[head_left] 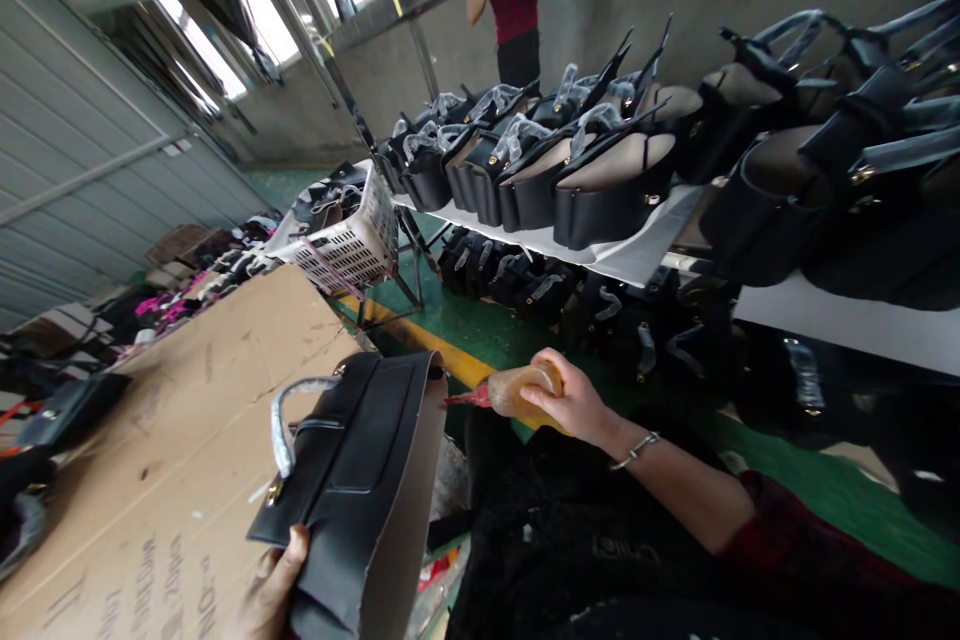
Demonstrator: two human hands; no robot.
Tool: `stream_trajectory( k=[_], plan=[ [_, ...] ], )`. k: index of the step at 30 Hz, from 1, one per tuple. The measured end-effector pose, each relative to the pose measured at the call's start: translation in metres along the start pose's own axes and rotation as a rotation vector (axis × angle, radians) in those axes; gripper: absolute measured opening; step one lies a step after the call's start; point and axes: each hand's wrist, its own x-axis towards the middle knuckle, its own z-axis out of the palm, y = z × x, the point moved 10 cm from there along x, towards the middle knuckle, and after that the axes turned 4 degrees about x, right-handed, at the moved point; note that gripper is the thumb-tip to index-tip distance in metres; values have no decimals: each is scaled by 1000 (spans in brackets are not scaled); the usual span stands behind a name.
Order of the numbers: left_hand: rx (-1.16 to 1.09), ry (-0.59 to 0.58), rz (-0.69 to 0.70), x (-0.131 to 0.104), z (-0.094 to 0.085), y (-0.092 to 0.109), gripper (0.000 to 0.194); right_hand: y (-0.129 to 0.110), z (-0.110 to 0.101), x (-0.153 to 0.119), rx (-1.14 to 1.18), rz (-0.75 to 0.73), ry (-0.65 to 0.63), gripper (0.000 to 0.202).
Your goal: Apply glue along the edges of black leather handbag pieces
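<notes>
A black handbag (pixel 360 450) lies tilted over the edge of a cardboard-covered table, its open side facing me and showing a beige lining. Its handle (pixel 283 430) is wrapped in clear plastic. My left hand (pixel 274 580) grips the bag's lower left edge, thumb on top; the other fingers are mostly hidden beneath. In my right hand (pixel 566 400) is a squeeze bottle (pixel 517 390) of amber liquid with a red nozzle. The nozzle tip points at the upper rim of the bag's opening, very close to it; whether it touches, I cannot tell.
Cardboard (pixel 187 420) covers the table on the left. Racks on the right hold rows of black handbags (pixel 607 190) with plastic-wrapped handles. A white plastic basket (pixel 352 250) stands beyond the table. Another person (pixel 517 30) in a red top stands behind the racks.
</notes>
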Motion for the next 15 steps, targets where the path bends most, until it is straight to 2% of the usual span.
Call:
stream_trajectory(
  k=[7,15],
  plan=[
    [6,-14,-5,5,-1,-3,63,1,4,2,10,-12,-26,25],
    [40,-23,20,8,-1,-3,55,1,5,-6,41,14,-59,27]
  ],
)
